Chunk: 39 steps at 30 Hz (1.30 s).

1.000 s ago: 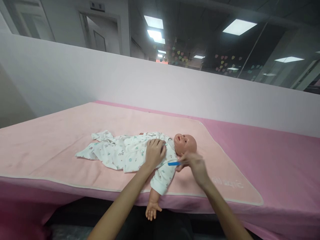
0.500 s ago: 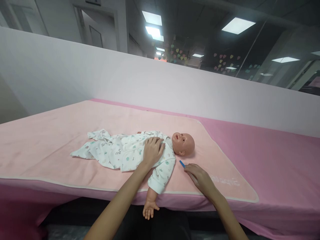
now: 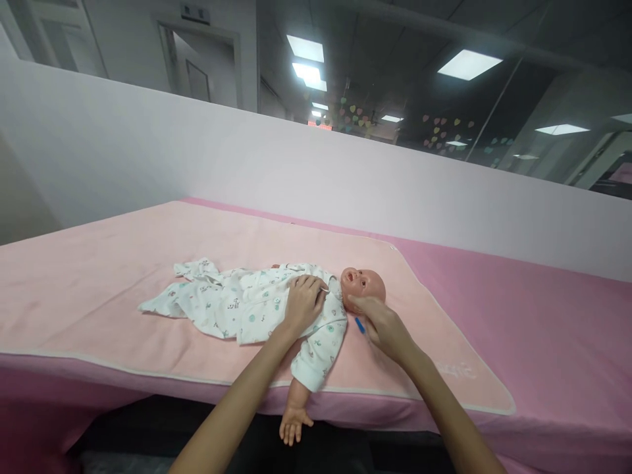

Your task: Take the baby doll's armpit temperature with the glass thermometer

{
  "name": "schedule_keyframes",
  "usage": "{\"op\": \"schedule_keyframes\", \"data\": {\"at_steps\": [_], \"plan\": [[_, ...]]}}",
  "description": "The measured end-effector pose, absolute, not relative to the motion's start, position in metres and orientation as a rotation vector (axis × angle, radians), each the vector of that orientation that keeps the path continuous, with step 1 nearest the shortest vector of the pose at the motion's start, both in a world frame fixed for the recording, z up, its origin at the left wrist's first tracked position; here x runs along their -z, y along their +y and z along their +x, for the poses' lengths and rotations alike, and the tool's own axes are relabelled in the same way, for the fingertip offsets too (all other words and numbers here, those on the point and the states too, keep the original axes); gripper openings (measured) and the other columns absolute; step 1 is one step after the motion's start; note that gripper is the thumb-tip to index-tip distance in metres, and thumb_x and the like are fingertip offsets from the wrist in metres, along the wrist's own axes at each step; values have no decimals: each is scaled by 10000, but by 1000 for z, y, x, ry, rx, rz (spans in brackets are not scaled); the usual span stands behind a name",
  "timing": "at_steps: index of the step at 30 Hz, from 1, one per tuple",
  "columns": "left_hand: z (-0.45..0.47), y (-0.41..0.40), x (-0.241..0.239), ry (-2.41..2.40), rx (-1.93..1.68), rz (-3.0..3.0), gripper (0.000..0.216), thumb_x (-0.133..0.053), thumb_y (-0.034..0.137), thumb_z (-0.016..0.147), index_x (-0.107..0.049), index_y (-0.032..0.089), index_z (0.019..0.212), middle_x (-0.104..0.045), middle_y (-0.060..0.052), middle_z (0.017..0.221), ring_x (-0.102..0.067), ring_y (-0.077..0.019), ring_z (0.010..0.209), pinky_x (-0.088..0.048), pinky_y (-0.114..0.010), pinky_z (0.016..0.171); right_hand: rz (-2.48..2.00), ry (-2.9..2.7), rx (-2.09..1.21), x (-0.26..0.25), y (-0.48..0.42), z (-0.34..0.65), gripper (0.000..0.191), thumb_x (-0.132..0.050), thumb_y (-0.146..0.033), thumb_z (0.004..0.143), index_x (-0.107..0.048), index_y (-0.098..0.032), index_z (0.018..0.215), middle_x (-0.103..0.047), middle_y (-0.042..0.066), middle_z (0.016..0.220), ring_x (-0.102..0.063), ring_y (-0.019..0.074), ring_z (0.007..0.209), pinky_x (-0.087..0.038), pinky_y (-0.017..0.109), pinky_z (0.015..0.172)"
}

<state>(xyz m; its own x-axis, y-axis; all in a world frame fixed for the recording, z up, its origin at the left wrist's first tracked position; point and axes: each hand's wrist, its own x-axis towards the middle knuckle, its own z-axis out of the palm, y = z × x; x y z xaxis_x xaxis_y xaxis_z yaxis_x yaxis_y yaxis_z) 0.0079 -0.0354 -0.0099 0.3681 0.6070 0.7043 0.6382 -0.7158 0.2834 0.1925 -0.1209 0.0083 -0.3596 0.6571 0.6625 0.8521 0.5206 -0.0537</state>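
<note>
A baby doll (image 3: 366,284) in a white printed romper (image 3: 237,304) lies on its back on a light pink towel (image 3: 99,276). Its head points right, and one bare arm (image 3: 294,415) hangs over the front edge. My left hand (image 3: 302,304) rests flat on the doll's chest, fingers spread. My right hand (image 3: 380,324) is at the near side of the doll's head, with the thumb against its cheek and the other fingers curled. A small blue stick (image 3: 360,324) pokes out at the left of that hand.
The towel covers a darker pink sheet (image 3: 543,329) on a long table. A pale partition wall (image 3: 296,171) runs behind it, with glass panels above. The table's front edge (image 3: 148,385) drops into dark space near my arms.
My right hand lowered onto the towel with the blue stick, then rose again to the doll's head. My left hand stayed on the chest.
</note>
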Motion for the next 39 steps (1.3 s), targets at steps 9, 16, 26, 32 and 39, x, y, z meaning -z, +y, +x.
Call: {"op": "schedule_keyframes", "data": {"at_steps": [9, 16, 26, 32, 39], "plan": [[6, -25, 17, -1211, 1284, -2610, 158, -390, 108, 793, -510, 184, 863, -609, -50, 845, -525, -214, 828, -340, -369, 788, -1134, -1698, -104, 8, -33, 111, 379, -340, -97, 767, -583, -192, 1042, -641, 45, 1022, -584, 158, 955, -458, 294, 854], [2, -24, 15, -1272, 1580, -2751, 195, -353, 226, 868, -546, 207, 853, -633, 1, 835, -549, -175, 797, -351, -330, 786, -1068, -1654, -46, 24, -34, 115, 385, -404, -95, 681, -597, -182, 1003, -652, 50, 970, -598, 182, 896, -478, 293, 808], [3, -23, 12, -1324, 1668, -2786, 225, -384, 268, 859, -600, 210, 842, -643, 10, 773, -564, -165, 771, -367, -302, 767, -1036, -1623, -23, 29, -35, 116, 455, -379, -48, 643, -577, -171, 1035, -640, 67, 1008, -589, 175, 939, -467, 312, 861], [3, -23, 12, -1329, 1653, -2770, 232, -380, 267, 855, -603, 210, 829, -654, 5, 814, -567, -165, 787, -373, -302, 775, -1007, -1637, -30, 31, -34, 117, 408, -399, -72, 690, -571, -182, 1043, -639, 61, 1006, -587, 176, 932, -467, 318, 856], [4, -24, 13, -1370, 1518, -2742, 237, -347, 248, 867, -574, 209, 815, -634, -5, 808, -552, -173, 799, -363, -321, 786, -1013, -1621, -82, 30, -34, 117, 366, -371, -97, 751, -579, -180, 1040, -642, 57, 1008, -587, 167, 944, -462, 308, 865]]}}
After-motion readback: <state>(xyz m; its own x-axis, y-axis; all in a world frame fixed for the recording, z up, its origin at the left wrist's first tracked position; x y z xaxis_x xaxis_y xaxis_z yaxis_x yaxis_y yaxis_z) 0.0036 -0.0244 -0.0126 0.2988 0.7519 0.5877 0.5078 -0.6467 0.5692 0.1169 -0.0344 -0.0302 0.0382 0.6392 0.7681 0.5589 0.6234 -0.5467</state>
